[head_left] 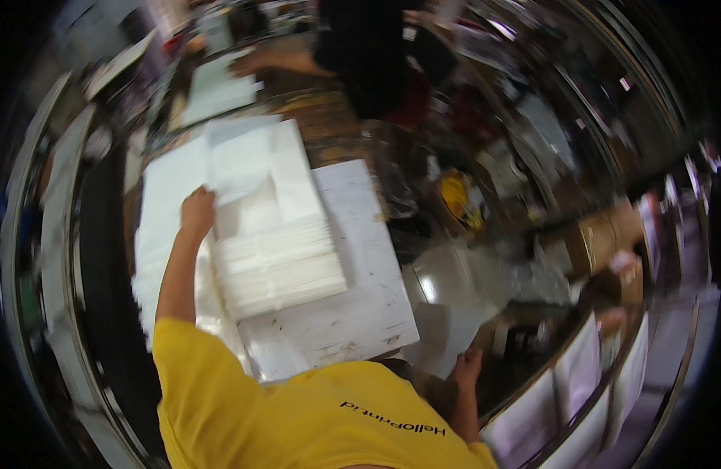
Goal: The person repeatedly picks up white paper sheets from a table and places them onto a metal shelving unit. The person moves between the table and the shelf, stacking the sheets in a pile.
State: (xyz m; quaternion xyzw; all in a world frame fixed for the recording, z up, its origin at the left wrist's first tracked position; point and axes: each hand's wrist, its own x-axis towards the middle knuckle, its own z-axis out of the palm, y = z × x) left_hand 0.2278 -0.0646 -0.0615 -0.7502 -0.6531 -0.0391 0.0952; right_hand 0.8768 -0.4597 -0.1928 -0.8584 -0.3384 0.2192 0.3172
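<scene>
In the head view, blurred by motion, the person's left hand (197,209) reached forward over a broad, flat white worktop (360,313) scuffed with dark marks, its arm coming out of a yellow short-sleeved shirt (298,426) that filled the lower edge of the frame. The left hand rested on the near left part of a thick stack of white paper sheets (278,262), its fingers curled over and seemingly pinching the edge of the top sheet, though the blur made it impossible to tell how firm the grip was. The stack lay in the middle of the worktop, its layered edges facing the person, with a second, flatter spread of white sheets (161,227) lying just beside it on the left and running under the forearm. The right hand (467,366) hung low, well apart from the stack, off the right edge of the worktop, above a shiny grey floor (446,281); it looked loosely closed with nothing seen in it, but the view did not show this clearly. Farther back, another pile of pale sheets (216,90) lay on a brown surface, and another person's bare hand (247,64) rested at its edge, that person wearing dark clothing (368,55). A yellow object (454,195) stood on the floor to the right of the worktop, too blurred to identify, with brown cardboard boxes (603,234) beyond it.
</scene>
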